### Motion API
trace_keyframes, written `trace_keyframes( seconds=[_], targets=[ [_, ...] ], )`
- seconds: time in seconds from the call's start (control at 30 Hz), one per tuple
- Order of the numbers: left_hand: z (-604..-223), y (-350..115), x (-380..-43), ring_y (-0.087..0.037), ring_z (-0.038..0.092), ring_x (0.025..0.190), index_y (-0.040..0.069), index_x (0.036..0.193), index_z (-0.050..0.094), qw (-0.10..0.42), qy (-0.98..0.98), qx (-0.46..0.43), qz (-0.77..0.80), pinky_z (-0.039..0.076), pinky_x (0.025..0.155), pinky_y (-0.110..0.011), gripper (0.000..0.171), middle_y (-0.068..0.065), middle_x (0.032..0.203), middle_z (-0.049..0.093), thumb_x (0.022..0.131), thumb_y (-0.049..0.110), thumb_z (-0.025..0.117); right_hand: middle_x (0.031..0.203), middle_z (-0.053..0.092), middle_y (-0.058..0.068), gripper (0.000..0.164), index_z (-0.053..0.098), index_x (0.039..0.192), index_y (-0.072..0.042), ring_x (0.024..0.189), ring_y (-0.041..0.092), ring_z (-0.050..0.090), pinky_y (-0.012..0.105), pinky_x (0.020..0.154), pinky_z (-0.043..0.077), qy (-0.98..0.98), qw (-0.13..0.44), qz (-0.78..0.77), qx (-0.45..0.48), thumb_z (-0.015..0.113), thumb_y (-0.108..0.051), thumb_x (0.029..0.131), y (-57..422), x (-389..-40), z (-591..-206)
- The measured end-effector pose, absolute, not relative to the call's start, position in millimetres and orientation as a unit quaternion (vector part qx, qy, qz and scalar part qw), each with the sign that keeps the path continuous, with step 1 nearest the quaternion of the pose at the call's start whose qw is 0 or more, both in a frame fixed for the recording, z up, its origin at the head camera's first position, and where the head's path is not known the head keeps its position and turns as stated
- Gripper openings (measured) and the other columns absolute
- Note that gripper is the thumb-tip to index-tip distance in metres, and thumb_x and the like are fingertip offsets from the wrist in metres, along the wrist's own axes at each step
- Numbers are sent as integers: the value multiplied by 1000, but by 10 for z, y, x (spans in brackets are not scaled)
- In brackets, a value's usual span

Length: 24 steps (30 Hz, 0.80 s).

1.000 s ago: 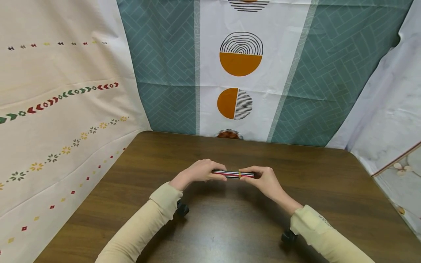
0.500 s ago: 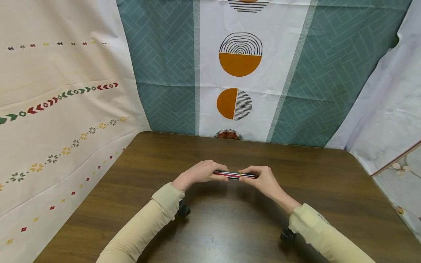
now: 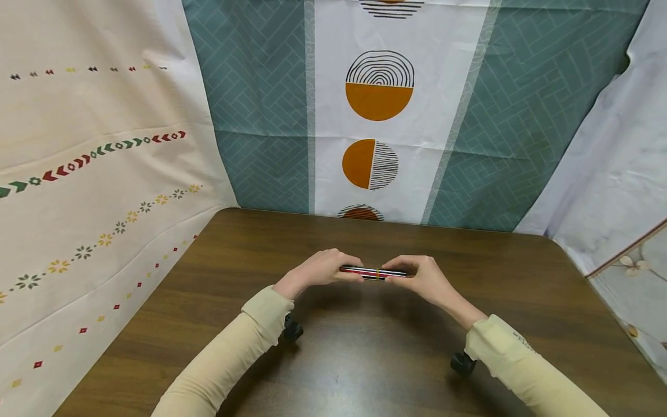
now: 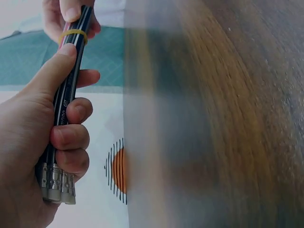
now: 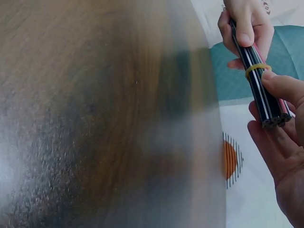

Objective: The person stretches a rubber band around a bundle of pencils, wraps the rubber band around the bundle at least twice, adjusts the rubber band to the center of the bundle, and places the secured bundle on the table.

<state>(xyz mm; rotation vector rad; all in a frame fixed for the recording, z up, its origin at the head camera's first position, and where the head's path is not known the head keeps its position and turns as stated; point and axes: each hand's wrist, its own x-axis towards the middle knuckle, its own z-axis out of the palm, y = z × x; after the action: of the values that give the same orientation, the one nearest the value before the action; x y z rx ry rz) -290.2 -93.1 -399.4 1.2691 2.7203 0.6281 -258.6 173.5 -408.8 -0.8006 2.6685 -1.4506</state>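
A bundle of dark striped pencils (image 3: 369, 273), with some pink-red among them, is held level above the table. My left hand (image 3: 324, 269) grips its left part; in the left wrist view, fingers curl round the shafts, near the metal ferrules and white eraser ends (image 4: 58, 190). A yellow rubber band (image 5: 257, 68) circles the bundle towards its other end. My right hand (image 3: 426, 279) pinches that end, its thumb (image 5: 280, 85) at the band and its fingers behind the pencils. The flat, unsharpened-looking tips (image 5: 275, 120) show in the right wrist view.
Beneath both hands lies a brown wood-grain table (image 3: 344, 347). A patterned cloth (image 3: 260, 116) hangs behind its far edge, and a cream cloth (image 3: 104, 202) lines the left side. Black wrist devices (image 3: 462, 364) sit under the cuffs.
My right hand has shifted slightly up and to the right at the bundle's end. The left hand moves only a little, its grip unchanged, and the bundle stays aloft.
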Motion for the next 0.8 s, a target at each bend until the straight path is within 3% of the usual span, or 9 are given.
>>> trace_keyframes(
  seconds=[0.5, 0.8],
  targets=[
    [-4039, -900, -2928, -2, 48, 61, 21, 103, 71, 46, 884, 411, 220, 38, 59, -19, 21, 9, 74, 59, 93, 39, 68, 87, 74, -3, 13, 76, 93, -23, 71, 9, 67, 25, 66, 55, 857, -47, -440, -263, 82, -22, 82, 1589, -2623, -4142],
    [-4073, -898, -2917, -2, 47, 60, 21, 104, 72, 58, 884, 407, 223, 38, 58, -18, 24, 9, 76, 61, 93, 41, 66, 89, 75, -2, 14, 77, 95, -19, 74, 5, 67, 23, 67, 54, 862, -46, -425, -272, 81, -18, 82, 1489, -2608, -4135]
  ],
)
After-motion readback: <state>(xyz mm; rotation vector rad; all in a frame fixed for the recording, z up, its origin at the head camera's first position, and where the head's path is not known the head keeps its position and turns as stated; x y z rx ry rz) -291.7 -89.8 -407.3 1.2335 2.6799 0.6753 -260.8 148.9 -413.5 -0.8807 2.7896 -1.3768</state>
